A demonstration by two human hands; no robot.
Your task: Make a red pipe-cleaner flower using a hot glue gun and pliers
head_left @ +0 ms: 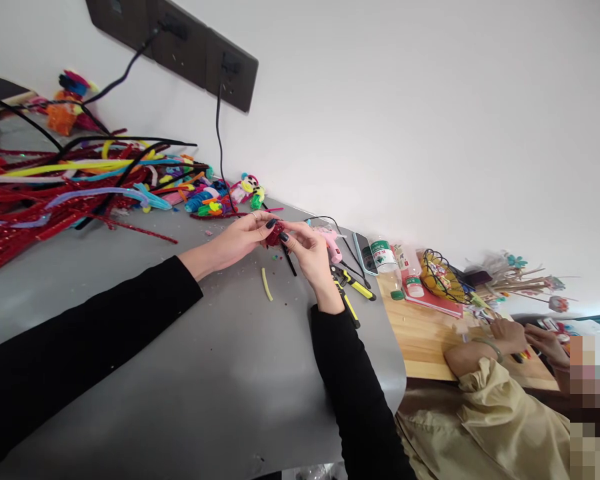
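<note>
Between the fingertips of both hands is a small dark-red glittery pipe-cleaner piece, bunched up; its exact shape is partly hidden. My left hand pinches it from the left side. From the right, my right hand closes thumb and fingers on it. Below them on the grey mat lies a short pale-yellow strip. A thin black stem rests just under the hands. Beside my right wrist are yellow-and-black pliers and a pink glue gun.
Many coloured pipe cleaners are heaped at left, with small finished figures by the wall. A phone, bottles and a wire basket stand at right. A co-worker's hands are over the wooden table. Cords hang from the power strip.
</note>
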